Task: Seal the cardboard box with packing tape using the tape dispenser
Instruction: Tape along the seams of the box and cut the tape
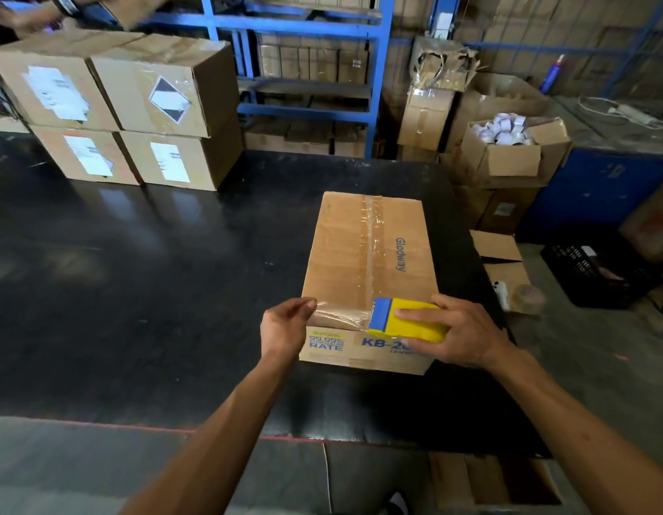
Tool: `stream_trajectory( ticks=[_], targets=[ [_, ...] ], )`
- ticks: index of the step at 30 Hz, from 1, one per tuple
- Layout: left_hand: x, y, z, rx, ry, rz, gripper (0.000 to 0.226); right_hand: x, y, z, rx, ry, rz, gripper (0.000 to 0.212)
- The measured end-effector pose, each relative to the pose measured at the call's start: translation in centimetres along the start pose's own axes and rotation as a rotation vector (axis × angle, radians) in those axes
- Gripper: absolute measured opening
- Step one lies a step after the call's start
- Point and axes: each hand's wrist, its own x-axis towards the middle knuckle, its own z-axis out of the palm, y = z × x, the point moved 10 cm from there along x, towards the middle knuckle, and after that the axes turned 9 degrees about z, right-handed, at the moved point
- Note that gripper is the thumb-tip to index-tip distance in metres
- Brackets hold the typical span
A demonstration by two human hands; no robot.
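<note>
A brown cardboard box [345, 254] with blue print lies on the black table [155, 291], its flaps closed. A strip of clear tape runs along its centre seam. My right hand [456, 332] grips a yellow and blue tape dispenser [408, 319] at the box's near top edge. A stretch of clear tape [341, 314] spans from the dispenser leftward along that edge. My left hand [285, 327] pinches the tape's free end at the box's near left corner.
Several sealed labelled cartons [118, 105] are stacked at the table's back left. Blue shelving [307, 68] stands behind. An open box of tape rolls [508, 143] sits at the right, a black crate [597, 273] and a loose tape roll [527, 299] beside the table.
</note>
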Motion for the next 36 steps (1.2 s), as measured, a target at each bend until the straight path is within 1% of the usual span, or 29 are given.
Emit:
stream_trajectory(
  ticks=[3,5,7,12,16,23,24,25,26,27,28,29,30,31,32,33,34,35,36],
  targets=[
    [-1.1,-2.2,-1.8,0.033,0.119,-0.016,0.013,-0.1,-0.9,1.5,-0.088,-0.013,-0.018,0.056],
    [-1.5,-2.3,-2.2,0.092,0.169,-0.004,0.011,-0.1,-1.3,2.4,-0.123,-0.027,-0.002,0.053],
    [-1.5,-2.1,-2.2,0.103,0.202,-0.001,0.011,0.2,-1.9,2.9,-0.150,-0.016,0.011,0.052],
    [-0.6,-2.6,-2.0,0.165,0.192,-0.006,0.014,0.8,-2.6,3.4,-0.197,-0.010,0.056,0.051],
    [-0.9,-3.6,-1.9,0.118,0.214,-0.041,0.015,1.1,-2.5,4.3,-0.224,-0.069,0.070,0.050],
    [-0.6,-4.0,-1.9,0.088,0.218,-0.021,0.019,1.6,-1.9,5.1,-0.258,-0.108,0.079,0.051],
    [-0.6,-4.0,-1.9,0.073,0.215,-0.020,0.026,1.6,-1.8,5.1,-0.258,-0.110,0.083,0.051],
    [-0.6,-3.9,-2.0,0.048,0.216,-0.025,0.039,1.6,-1.8,5.2,-0.259,-0.109,0.085,0.051],
    [-0.4,-4.1,-2.4,0.042,0.221,-0.038,0.057,1.6,-1.8,5.3,-0.264,-0.107,0.087,0.051],
    [-0.1,-4.2,-2.9,0.074,0.230,-0.050,0.073,1.6,-1.7,5.3,-0.270,-0.108,0.093,0.051],
    [0.3,-4.1,-3.5,0.160,0.226,-0.037,0.081,1.7,-1.6,5.2,-0.275,-0.110,0.099,0.051],
    [0.8,-3.7,-3.9,0.274,0.206,0.018,0.079,1.8,-1.5,5.2,-0.275,-0.115,0.104,0.052],
    [1.1,-2.8,-4.2,0.405,0.190,0.144,0.070,1.8,-1.4,5.2,-0.269,-0.122,0.110,0.053],
    [1.2,-1.0,-4.0,0.532,0.181,0.353,0.057,1.9,-1.3,5.3,-0.263,-0.129,0.119,0.054],
    [0.5,1.2,-3.0,0.653,0.154,0.633,0.048,2.0,-1.1,5.3,-0.259,-0.136,0.126,0.055],
    [-0.6,2.8,-1.1,0.750,0.065,0.913,0.045,2.0,-1.0,5.4,-0.254,-0.140,0.128,0.056],
    [-1.7,3.4,1.2,0.815,-0.095,1.150,0.045,2.0,-1.1,5.4,-0.246,-0.142,0.124,0.057],
    [-2.7,3.3,3.4,0.879,-0.282,1.329,0.047,2.0,-1.2,5.4,-0.236,-0.141,0.118,0.058],
    [-3.4,2.7,5.3,0.960,-0.449,1.450,0.050,2.1,-1.2,5.4,-0.227,-0.140,0.115,0.058]
  ],
)
